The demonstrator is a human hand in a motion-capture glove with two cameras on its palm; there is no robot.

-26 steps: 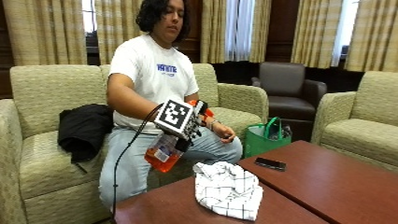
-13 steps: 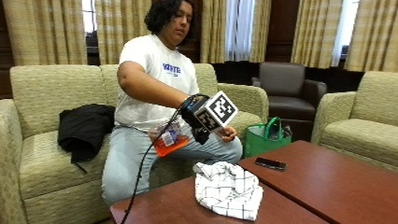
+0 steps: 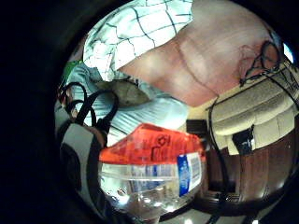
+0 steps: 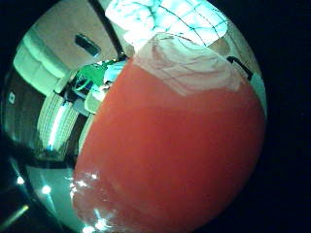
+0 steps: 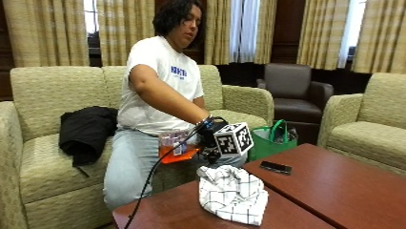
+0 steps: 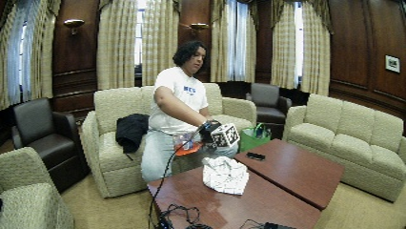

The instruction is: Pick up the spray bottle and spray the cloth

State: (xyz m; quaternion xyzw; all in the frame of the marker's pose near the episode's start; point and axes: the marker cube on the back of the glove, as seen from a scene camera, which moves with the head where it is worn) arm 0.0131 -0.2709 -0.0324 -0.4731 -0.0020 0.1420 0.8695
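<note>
In the outside view my gloved right hand grips a clear spray bottle with orange liquid. The bottle lies almost on its side, base toward my lap. Its head is hidden by the hand. Hand and bottle hang just above and behind a crumpled white checked cloth on the near corner of the wooden table. The bottle fills the thumb side palm view, with the cloth beyond it. The little finger side palm view shows the bottle, the cloth and the table.
A black phone lies on the table to the right of the cloth. A green bag stands on the floor behind the table. A black jacket lies on the couch. Cables hang from the hand past the table edge.
My hand has swung the bottle from over my lap toward the table and dipped slightly. It now hangs close above the cloth. The cloth has not moved.
</note>
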